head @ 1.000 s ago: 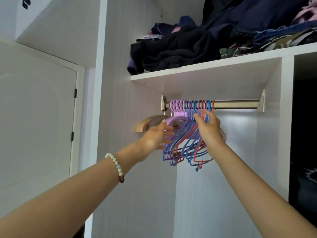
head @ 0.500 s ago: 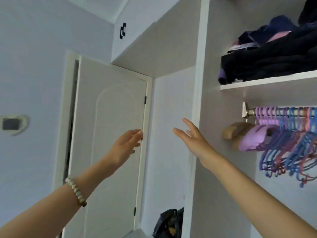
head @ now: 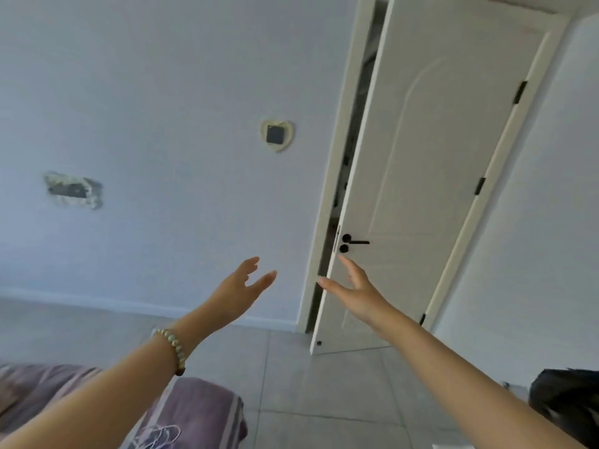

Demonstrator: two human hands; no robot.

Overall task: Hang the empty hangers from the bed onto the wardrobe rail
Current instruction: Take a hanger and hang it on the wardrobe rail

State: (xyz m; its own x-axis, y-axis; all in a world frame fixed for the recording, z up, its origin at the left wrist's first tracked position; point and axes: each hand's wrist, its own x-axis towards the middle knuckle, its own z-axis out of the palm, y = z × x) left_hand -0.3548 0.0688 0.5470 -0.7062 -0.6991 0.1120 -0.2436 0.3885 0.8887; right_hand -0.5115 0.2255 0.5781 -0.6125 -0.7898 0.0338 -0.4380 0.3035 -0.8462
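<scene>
My left hand and my right hand are both stretched out in front of me in mid-air, fingers apart, holding nothing. A bead bracelet is on my left wrist. The corner of the bed, covered in a purple striped sheet, shows at the bottom left under my left forearm. On it lies a thin pale hanger, partly cut off by the frame edge. The wardrobe and its rail are out of view.
A white door with a black handle stands ajar ahead on the right. A grey tiled floor lies between the bed and the door. A dark bag sits at the lower right. A wall switch is on the lilac wall.
My view has swung left and down, away from the wardrobe rail with its hangers toward the door and the bed. Both hands left the hangers and now hover open.
</scene>
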